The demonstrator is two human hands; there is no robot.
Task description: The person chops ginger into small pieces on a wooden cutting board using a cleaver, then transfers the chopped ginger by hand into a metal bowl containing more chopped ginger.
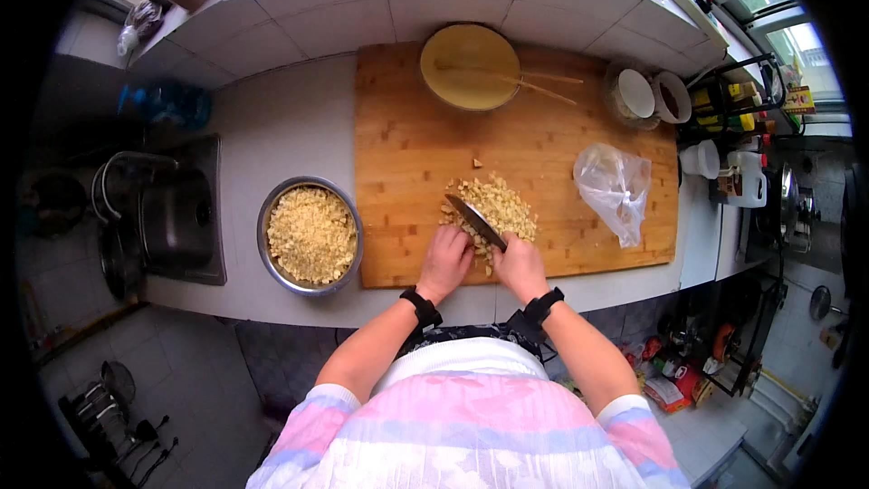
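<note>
My right hand (521, 265) is closed round the handle of a kitchen knife (476, 219), whose blade slants up and left over a heap of chopped pale yellow food (506, 207). Left of the blade, my left hand (446, 259) rests with bent fingers at the heap's near edge; whether it holds a piece cannot be told. The heap lies on a large wooden cutting board (407, 149), with one small piece (477, 163) apart beyond it. A metal bowl (262, 244) full of similar chopped bits stands left of the board.
At the board's far edge a round vessel (468, 68) of yellowish contents carries chopsticks (550, 87). A clear plastic bag (614, 190) lies on the right, below small bowls (636, 93). A sink (180, 217) is at left; bottles (747, 180) stand at right.
</note>
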